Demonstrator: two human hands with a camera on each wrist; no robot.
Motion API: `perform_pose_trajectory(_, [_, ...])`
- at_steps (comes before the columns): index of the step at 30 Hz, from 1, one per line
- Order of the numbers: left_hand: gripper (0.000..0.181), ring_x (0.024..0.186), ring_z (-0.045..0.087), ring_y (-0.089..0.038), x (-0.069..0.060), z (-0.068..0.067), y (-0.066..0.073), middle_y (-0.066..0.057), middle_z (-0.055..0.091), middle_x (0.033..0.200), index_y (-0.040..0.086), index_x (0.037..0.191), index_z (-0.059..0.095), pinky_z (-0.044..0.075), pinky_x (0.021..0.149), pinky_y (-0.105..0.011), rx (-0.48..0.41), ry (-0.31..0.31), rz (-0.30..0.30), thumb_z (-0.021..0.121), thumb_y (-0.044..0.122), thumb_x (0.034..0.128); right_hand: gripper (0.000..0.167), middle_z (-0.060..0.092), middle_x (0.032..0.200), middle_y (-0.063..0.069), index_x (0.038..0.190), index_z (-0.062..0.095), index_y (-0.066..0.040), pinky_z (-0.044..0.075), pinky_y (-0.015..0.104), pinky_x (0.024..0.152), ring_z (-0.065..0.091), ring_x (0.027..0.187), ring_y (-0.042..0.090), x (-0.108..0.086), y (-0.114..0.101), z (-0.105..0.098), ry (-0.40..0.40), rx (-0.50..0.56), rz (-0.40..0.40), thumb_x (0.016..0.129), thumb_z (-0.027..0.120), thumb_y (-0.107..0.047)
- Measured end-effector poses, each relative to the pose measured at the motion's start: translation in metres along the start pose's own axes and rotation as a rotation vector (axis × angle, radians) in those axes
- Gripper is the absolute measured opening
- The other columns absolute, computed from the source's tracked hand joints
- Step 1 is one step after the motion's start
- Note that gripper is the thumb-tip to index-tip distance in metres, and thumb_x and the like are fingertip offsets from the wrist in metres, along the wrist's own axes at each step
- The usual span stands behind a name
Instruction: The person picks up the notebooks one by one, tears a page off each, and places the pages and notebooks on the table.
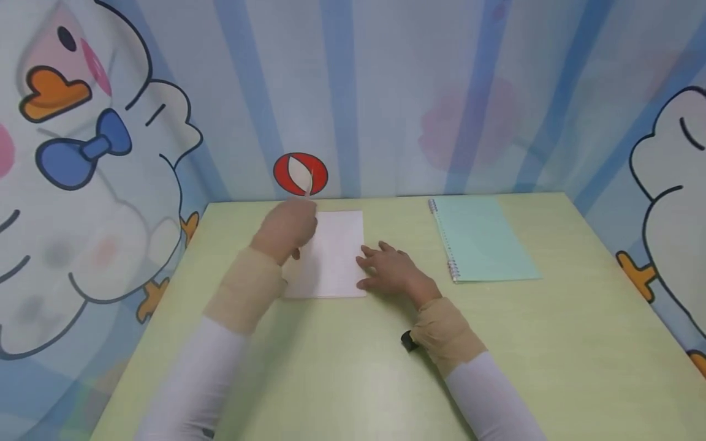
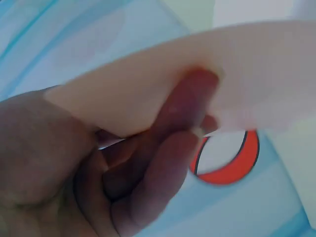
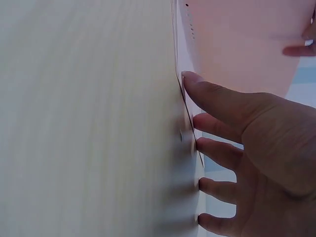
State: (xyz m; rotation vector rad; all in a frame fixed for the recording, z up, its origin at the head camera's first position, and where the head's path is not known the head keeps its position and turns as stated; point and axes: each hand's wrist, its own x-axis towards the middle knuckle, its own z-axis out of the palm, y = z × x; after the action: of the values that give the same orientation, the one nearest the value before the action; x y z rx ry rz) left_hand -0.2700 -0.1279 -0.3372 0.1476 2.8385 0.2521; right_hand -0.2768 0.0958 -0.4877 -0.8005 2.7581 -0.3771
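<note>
In the head view a pale pink-white paper stack (image 1: 339, 254), perhaps a notebook, lies at the middle of the table. My left hand (image 1: 287, 226) is over its left side and pinches a thin pink sheet (image 2: 133, 98), raised and bowed in the left wrist view. In the right wrist view, the pink sheet (image 3: 242, 44) stands up from the pages, with a row of small holes near the stack's edge. My right hand (image 1: 388, 269) has its fingers spread, their tips touching the stack's right edge. Its thumb (image 3: 217, 96) rests on that edge.
A mint green spiral notebook (image 1: 485, 239) lies to the right on the pale yellow table (image 1: 353, 373). Behind the table hangs a blue striped cloth (image 1: 380, 92) with cartoon birds.
</note>
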Motion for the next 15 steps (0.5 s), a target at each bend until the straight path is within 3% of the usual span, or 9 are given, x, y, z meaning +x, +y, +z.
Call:
perform_pose_trajectory(4, [0.044,0.094,0.071,-0.030,-0.015,-0.023,-0.028,-0.021,0.055,0.143,0.004,0.154,0.047,0.062,0.071,-0.036,-0.101,-0.002,-0.121,0.051,0.007,0.1098,0.069,0.029,0.173,0.005,0.160,0.049,-0.017,0.025,0.067,0.122,0.018,0.159,0.046,0.002,-0.001,-0.002,-0.002,0.000,0.012,0.101,0.070,-0.046])
perform_pose_trajectory(8, [0.050,0.119,0.058,-0.037,-0.023,-0.028,-0.060,-0.022,0.048,0.157,0.006,0.160,0.043,0.060,0.067,-0.036,-0.117,0.022,-0.186,0.043,0.004,0.1098,0.070,0.029,0.173,0.006,0.160,0.048,-0.016,0.025,0.068,0.122,0.018,0.159,0.047,0.000,-0.002,0.000,-0.027,0.009,0.017,0.101,0.070,-0.045])
perform_pose_trajectory(10, [0.051,0.125,0.056,-0.039,-0.024,-0.028,-0.078,-0.024,0.044,0.161,0.004,0.160,0.043,0.060,0.069,-0.039,-0.100,0.032,-0.181,0.040,0.004,0.1089,0.070,0.029,0.173,0.007,0.160,0.048,-0.015,0.026,0.068,0.121,0.018,0.159,0.048,-0.001,-0.001,0.002,-0.031,0.002,0.014,0.102,0.070,-0.046])
perform_pose_trajectory(15, [0.050,0.138,0.050,-0.049,-0.026,-0.024,-0.123,-0.031,0.047,0.156,-0.005,0.151,0.050,0.053,0.101,-0.055,0.016,0.098,-0.075,0.041,-0.001,0.1027,0.069,0.029,0.173,0.008,0.160,0.048,-0.015,0.026,0.068,0.121,0.019,0.159,0.048,-0.001,0.000,0.002,-0.014,-0.011,0.015,0.102,0.068,-0.045])
